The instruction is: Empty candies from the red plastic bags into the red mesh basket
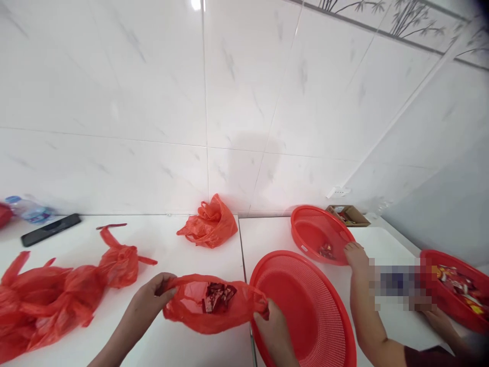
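Note:
A thin red plastic bag (pixel 206 326) is stretched wide between my two hands, its mouth facing up. My left hand (pixel 155 295) pinches the bag's left rim, and my right hand (pixel 273 326) grips the right rim by the handle. Inside lie several small dark-red wrapped packets (pixel 217 297). Right beside my right hand stands a large red mesh basket (pixel 294 306), with nothing visible in its bottom. To the left of my left hand rest several tied red bags (pixel 57 295), their contents hidden.
A crumpled red bag (pixel 210 224) lies near the wall. At left are a black phone (pixel 51 229) and a bottle (pixel 30 210). A co-worker's hand (pixel 357 255) touches another red basket (pixel 305 224); a further basket (pixel 464 285) holds colourful packets. Behind stands a small cardboard box (pixel 357 216).

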`<state>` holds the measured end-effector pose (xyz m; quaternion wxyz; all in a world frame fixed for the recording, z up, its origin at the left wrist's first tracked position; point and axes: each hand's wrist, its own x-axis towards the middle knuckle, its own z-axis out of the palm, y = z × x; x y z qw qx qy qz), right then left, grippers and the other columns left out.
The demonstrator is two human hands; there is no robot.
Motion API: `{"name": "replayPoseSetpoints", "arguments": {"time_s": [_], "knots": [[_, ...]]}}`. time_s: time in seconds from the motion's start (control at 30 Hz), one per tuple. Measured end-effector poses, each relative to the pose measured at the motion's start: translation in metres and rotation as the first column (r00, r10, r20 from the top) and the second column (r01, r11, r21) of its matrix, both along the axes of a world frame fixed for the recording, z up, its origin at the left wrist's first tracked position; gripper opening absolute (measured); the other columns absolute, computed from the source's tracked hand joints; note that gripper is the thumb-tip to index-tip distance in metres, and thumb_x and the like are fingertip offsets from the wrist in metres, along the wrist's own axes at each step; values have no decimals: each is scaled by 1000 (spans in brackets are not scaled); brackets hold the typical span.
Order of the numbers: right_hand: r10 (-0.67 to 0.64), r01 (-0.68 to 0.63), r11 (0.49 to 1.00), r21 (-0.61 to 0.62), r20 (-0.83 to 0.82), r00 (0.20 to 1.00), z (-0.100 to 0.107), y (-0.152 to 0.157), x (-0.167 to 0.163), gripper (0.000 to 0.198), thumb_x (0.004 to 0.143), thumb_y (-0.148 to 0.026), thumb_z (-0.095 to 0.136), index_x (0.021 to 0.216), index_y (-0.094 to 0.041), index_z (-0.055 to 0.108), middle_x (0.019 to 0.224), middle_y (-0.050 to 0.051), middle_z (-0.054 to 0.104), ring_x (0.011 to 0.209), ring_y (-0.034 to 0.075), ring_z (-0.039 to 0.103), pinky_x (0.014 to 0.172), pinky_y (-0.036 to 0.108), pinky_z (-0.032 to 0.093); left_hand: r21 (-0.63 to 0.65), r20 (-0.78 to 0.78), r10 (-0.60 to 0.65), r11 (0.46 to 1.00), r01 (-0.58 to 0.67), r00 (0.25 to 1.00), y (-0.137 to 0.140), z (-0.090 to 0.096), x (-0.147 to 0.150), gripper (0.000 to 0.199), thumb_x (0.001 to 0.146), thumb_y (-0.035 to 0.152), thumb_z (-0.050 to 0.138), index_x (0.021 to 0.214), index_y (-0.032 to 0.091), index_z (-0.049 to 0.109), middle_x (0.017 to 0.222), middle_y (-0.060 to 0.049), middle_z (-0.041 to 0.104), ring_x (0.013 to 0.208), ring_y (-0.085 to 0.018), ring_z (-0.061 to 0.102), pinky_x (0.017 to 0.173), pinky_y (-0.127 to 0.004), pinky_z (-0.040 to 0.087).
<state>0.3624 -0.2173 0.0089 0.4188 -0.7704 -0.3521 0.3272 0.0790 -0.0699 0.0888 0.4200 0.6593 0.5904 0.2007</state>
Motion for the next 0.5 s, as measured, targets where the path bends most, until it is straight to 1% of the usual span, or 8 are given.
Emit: {"name": "replayPoseSetpoints", "arguments": {"time_s": [0.07, 0.17, 0.23, 0.3, 0.37, 0.4, 0.43, 0.5], "knots": [[73, -73, 997, -11, 15, 997, 6, 6, 1, 14, 79, -30, 50, 76, -20, 60, 78, 4, 64, 75, 22, 58, 71, 34, 45, 12, 1, 29, 1000, -29, 1000, -2, 1, -2, 24, 72, 40, 59, 86, 21, 63, 71, 1, 65, 68, -21, 61, 62, -29, 46], [108, -116, 988, 99, 81, 991, 26, 24, -6, 14, 80, -31, 52, 71, -21, 56, 75, 1, 60, 71, 19, 54, 68, 31, 43, 40, 35, 89, 995, -91, 995, -4, 8, -3, 26, 70, 39, 61, 88, 21, 62, 75, 1, 65, 72, -21, 61, 66, -30, 46], [127, -145, 970, 197, 99, 987, 41, 35, -14, 13, 79, -30, 54, 69, -21, 55, 83, 3, 62, 77, 19, 56, 72, 31, 44, 58, 88, 134, 989, -139, 987, -6, 17, -3, 24, 70, 40, 61, 85, 21, 61, 75, 1, 65, 73, -20, 61, 67, -29, 46], [142, -155, 942, 298, 65, 988, 55, 43, -21, 13, 79, -30, 57, 70, -21, 58, 106, 8, 63, 98, 22, 57, 85, 33, 44, 52, 151, 156, 985, -166, 976, -8, 26, -4, 22, 71, 41, 60, 78, 21, 59, 73, 1, 62, 70, -19, 59, 64, -28, 45], [173, -147, 920, 364, -39, 984, 65, 48, -26, 13, 79, -32, 59, 73, -21, 60, 130, 10, 55, 123, 26, 48, 100, 38, 39, 27, 190, 159, 986, -167, 969, -9, 32, -6, 22, 73, 42, 59, 74, 21, 56, 69, 2, 58, 66, -17, 55, 60, -27, 43], [205, -140, 911, 389, -131, 970, 68, 50, -27, 12, 80, -33, 59, 75, -22, 60, 136, 10, 52, 129, 27, 43, 104, 41, 36, 18, 199, 157, 986, -163, 967, -9, 34, -8, 22, 74, 42, 59, 73, 21, 54, 68, 3, 57, 65, -16, 54, 59, -26, 42], [248, -134, 903, 408, -242, 938, 70, 51, -28, 13, 80, -34, 60, 76, -22, 60, 136, 10, 53, 131, 27, 43, 104, 43, 36, 16, 200, 151, 987, -158, 968, -9, 35, -9, 22, 74, 42, 59, 72, 21, 54, 66, 3, 56, 64, -16, 52, 58, -26, 41], [334, -113, 888, 446, -455, 826, 74, 53, -30, 15, 80, -37, 59, 75, -23, 57, 120, 10, 64, 123, 27, 52, 99, 45, 41, 28, 183, 131, 990, -138, 974, -10, 33, -12, 22, 76, 41, 58, 71, 21, 53, 64, 4, 53, 61, -15, 50, 57, -25, 39]]}}
